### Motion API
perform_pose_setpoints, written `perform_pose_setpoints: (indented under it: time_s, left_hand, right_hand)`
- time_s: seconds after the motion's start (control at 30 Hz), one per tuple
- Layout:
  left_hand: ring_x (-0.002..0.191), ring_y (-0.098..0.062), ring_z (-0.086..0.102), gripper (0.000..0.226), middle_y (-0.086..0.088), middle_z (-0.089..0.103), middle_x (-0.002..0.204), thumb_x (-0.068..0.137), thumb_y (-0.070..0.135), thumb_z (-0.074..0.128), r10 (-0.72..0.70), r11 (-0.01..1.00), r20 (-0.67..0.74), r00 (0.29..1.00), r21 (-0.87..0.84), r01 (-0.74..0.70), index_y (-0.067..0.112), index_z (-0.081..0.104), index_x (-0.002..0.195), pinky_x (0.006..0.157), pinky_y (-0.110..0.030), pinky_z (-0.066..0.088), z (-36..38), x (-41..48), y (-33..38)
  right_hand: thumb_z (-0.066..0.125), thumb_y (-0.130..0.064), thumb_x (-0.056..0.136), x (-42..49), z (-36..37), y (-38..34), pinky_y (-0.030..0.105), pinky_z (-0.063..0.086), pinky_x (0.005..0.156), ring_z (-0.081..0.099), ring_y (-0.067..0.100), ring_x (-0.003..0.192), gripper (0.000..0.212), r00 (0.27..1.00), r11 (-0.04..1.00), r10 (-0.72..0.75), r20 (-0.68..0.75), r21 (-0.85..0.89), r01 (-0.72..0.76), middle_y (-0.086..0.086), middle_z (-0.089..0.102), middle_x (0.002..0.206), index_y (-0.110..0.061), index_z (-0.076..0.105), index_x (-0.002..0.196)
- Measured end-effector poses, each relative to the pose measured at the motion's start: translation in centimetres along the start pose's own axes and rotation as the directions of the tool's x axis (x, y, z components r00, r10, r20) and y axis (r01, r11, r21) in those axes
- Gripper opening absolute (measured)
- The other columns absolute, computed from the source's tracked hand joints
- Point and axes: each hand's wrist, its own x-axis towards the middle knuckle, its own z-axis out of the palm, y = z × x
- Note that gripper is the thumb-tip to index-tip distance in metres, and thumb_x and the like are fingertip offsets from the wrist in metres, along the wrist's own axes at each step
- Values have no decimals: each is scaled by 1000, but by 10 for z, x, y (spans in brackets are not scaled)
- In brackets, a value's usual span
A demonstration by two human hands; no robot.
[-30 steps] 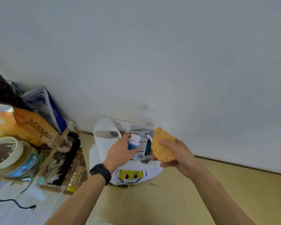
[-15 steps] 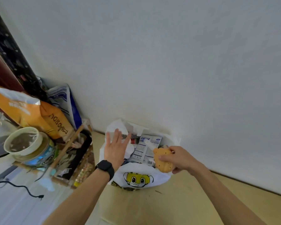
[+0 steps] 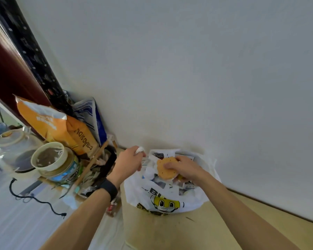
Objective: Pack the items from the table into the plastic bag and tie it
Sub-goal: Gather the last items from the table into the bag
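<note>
A white plastic bag (image 3: 163, 201) with a yellow cartoon face stands on the tan table (image 3: 197, 230) against the wall. Its mouth is wide, and boxes and a white bottle (image 3: 149, 173) lie inside. My right hand (image 3: 184, 168) grips an orange croissant-shaped toy (image 3: 165, 168) and holds it down in the bag's mouth. My left hand (image 3: 128, 159) grips the bag's left handle (image 3: 139, 150), bunched in its fist, at the bag's left edge. A black watch sits on my left wrist.
A wooden rack (image 3: 92, 165) with packets stands left of the bag. Orange snack bags (image 3: 61, 129), a blue-and-white bag (image 3: 92, 114), a tin (image 3: 61, 170) with a cup on it and a glass pot (image 3: 13, 152) crowd the left. A black cable (image 3: 34, 199) lies on the white surface.
My left hand let go of the white bottle into the bag, then took hold of the bag's left handle. My right hand lowered the orange toy into the bag's mouth.
</note>
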Motion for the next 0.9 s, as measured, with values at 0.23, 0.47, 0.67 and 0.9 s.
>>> perform_pose_setpoints:
  time_s: [0.23,0.47,0.67,0.9]
  left_hand:
    - [63,-16,60,19,0,63,74,94,22,48,-42,982,-16,999,-185,39,26,66,92,53,-27,49,-2,0,9]
    - [79,-10,62,15,8,67,87,92,23,55,-51,960,-23,998,-277,43,28,69,93,66,-24,48,2,7,0]
    - [49,-14,50,8,-2,57,59,91,16,59,-99,863,55,994,-493,113,11,66,91,48,-23,41,5,16,3]
    - [49,-15,31,19,3,35,55,90,10,59,-183,691,30,983,-707,150,12,49,74,56,-31,33,-7,19,29]
  right_hand:
    - [63,-6,89,22,8,1,42,61,81,64,29,111,50,1000,985,28,-9,168,-26,6,54,134,-15,51,137]
    - [61,-28,88,-11,-21,60,37,49,92,53,21,112,40,810,895,-292,-509,-443,44,0,56,129,-24,54,127]
    - [68,-43,85,-22,-44,96,45,41,101,42,37,129,79,813,870,16,-581,-393,-298,17,46,143,-12,31,147]
    - [63,-10,89,-29,-64,60,30,46,53,46,18,47,27,823,768,156,-546,591,246,-4,41,44,-18,45,69]
